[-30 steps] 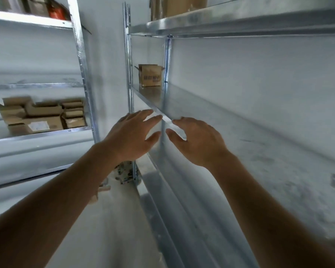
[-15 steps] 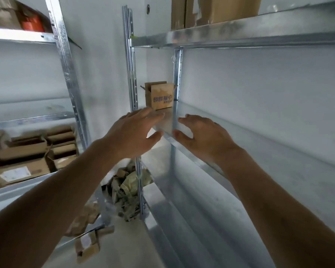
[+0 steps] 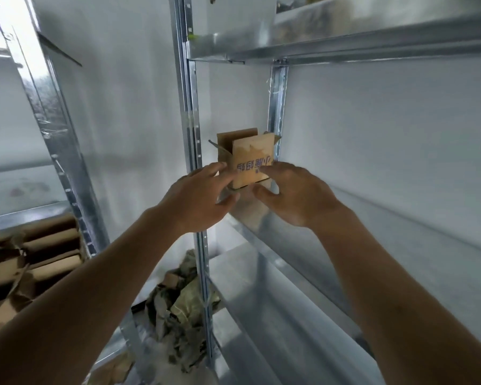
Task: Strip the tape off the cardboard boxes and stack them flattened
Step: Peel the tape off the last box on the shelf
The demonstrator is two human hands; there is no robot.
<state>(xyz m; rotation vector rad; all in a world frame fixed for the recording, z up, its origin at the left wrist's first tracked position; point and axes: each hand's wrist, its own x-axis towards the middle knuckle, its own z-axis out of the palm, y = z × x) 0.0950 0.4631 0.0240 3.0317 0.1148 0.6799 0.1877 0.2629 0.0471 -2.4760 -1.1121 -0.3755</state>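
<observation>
Hands [image 3: 197,200] around shelved box [image 3: 250,159]

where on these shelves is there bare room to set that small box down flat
Bare: the middle shelf running right of the small box, and the lower shelf beneath. Crowded: the left rack's cardboard stack and the crumpled scrap pile by the post.
</observation>
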